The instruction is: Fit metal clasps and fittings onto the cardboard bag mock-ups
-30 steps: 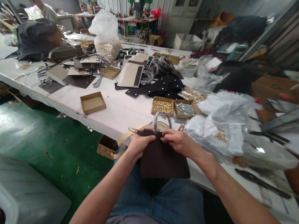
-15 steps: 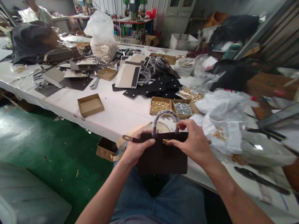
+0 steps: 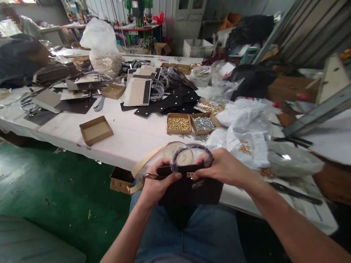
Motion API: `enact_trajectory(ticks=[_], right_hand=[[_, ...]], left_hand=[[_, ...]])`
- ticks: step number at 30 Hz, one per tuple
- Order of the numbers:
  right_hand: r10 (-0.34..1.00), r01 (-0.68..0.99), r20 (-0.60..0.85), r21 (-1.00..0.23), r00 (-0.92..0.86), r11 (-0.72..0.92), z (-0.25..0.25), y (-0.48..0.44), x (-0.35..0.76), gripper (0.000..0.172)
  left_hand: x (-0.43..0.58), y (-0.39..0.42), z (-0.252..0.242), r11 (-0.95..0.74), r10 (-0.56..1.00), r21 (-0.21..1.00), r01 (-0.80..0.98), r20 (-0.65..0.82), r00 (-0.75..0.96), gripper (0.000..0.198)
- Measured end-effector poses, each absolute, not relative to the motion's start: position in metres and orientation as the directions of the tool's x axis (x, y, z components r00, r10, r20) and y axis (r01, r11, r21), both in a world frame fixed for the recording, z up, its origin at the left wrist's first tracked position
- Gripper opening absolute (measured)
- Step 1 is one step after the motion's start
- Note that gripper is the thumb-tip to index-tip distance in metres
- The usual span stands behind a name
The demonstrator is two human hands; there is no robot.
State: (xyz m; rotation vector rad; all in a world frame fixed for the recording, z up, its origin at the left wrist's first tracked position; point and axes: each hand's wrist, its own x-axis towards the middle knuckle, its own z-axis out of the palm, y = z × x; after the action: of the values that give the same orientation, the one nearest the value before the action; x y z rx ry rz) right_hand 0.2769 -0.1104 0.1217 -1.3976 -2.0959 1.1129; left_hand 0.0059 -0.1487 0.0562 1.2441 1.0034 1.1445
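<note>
A dark brown handbag panel (image 3: 189, 194) with a wrapped, curved handle (image 3: 207, 147) is held over my lap at the table's front edge. My left hand (image 3: 159, 182) grips its upper left edge, thumb on the near face. A dark strap-like piece (image 3: 152, 176) pokes out past that hand. My right hand (image 3: 223, 167) pinches the upper right edge, its thumb at a small gold clasp (image 3: 190, 175). The fingers behind the panel are mostly hidden. Behind the handle lies a roll of beige tape (image 3: 184, 157).
Cardboard trays hold gold rivets (image 3: 178, 123) and silver rivets (image 3: 203, 123). An open cardboard tray (image 3: 96, 131) stands to the left. Black panels (image 3: 170, 101), plastic bags (image 3: 243, 115) and dark scissors (image 3: 295, 193) lie on the table. A grey bin (image 3: 31, 259) is at lower left.
My right hand has slid inward, its thumb closer to the clasp and its fingers behind the handle. The handle has tipped to the right. The view has turned slightly right.
</note>
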Motion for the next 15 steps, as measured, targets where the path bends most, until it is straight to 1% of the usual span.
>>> enact_trajectory(ticks=[3, 5, 8, 12, 15], right_hand=[[0.903, 0.623, -0.086, -0.751, -0.420, 0.219, 0.130, -0.119, 0.270, 0.008], [0.909, 0.640, -0.094, -0.739, -0.407, 0.210, 0.134, -0.124, 0.268, 0.005], [0.907, 0.634, -0.108, -0.748, -0.407, 0.195, 0.135, -0.130, 0.266, 0.008], [0.883, 0.583, -0.155, -0.798, -0.442, 0.151, 0.134, -0.135, 0.268, 0.010], [0.883, 0.580, -0.138, -0.797, -0.449, 0.170, 0.137, -0.138, 0.268, 0.011]], left_hand=[[0.009, -0.154, 0.058, -0.047, 0.988, 0.998, -0.028, 0.051, 0.148, 0.035], [0.012, -0.158, 0.058, -0.046, 0.992, 0.999, 0.003, 0.045, 0.115, 0.036], [0.017, -0.164, 0.058, -0.038, 0.999, 0.998, 0.052, 0.036, 0.038, 0.038], [0.024, -0.174, 0.063, -0.055, 0.996, 0.987, 0.151, 0.066, -0.064, 0.038], [0.028, -0.183, 0.067, -0.063, 0.986, 0.974, 0.216, 0.094, -0.138, 0.038]])
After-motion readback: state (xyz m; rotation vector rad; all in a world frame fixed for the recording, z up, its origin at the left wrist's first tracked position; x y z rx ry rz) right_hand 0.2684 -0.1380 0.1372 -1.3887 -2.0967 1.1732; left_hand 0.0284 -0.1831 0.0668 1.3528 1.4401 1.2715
